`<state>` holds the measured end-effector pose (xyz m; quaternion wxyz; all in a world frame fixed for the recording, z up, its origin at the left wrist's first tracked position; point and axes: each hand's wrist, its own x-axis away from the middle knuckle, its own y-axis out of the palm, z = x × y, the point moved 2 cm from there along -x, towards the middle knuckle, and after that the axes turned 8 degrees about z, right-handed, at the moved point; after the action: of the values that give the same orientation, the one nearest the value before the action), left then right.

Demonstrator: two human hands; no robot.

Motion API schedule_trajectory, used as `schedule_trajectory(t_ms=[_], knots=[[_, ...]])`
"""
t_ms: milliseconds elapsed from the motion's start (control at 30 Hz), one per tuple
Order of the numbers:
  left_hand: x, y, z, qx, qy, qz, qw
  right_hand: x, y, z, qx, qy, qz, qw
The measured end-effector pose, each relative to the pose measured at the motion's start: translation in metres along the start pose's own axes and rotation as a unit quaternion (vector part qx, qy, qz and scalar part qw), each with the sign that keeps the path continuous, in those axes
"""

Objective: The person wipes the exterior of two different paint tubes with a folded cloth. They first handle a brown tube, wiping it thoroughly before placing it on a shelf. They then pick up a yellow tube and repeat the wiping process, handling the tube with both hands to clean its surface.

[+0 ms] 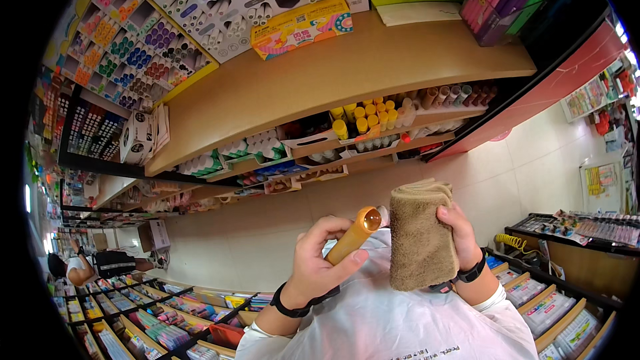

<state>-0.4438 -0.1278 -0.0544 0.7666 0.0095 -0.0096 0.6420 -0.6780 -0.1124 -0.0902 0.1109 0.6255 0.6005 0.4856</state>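
Observation:
In front of my chest, my left hand [317, 252] is wrapped around a golden-brown plastic tube [352, 237]. Its round, shiny end tilts up and to the right, and my palm and fingers cover the lower part. A folded brown plush cloth [420, 240] hangs upright from my right hand [461, 235]. The right thumb presses on its near face; the other fingers are mostly hidden behind it. The tube and the cloth are held side by side, with a small gap between them. Both wrists wear black bands.
A wooden shelf [320, 77] ahead bears a yellow printed box [302, 27] and marker displays [145, 45]. Below are yellow-capped bottles [367, 117] and brownish tubes [435, 96]. Stationery compartments [170, 320] lie behind me. A person [90, 265] is in the aisle at left.

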Motion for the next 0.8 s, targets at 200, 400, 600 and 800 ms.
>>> schedule_trajectory(t_ms=[200, 400, 600, 800], knots=[[0.001, -0.003, -0.005, 0.039, -0.033, -0.011, 0.999, 0.003, 0.001, -0.002, 0.034, -0.012, 0.028, 0.999], [-0.009, -0.016, -0.018, 0.147, -0.071, -0.031, 0.986, -0.009, -0.005, 0.007, 0.029, -0.02, 0.061, 0.998], [-0.014, -0.044, -0.026, 0.245, -0.048, -0.015, 0.968, -0.024, 0.012, 0.012, 0.053, -0.025, 0.07, 0.996], [-0.016, -0.065, -0.008, 0.429, -0.064, -0.04, 0.9, -0.037, 0.047, 0.023, 0.089, -0.027, 0.072, 0.993]])
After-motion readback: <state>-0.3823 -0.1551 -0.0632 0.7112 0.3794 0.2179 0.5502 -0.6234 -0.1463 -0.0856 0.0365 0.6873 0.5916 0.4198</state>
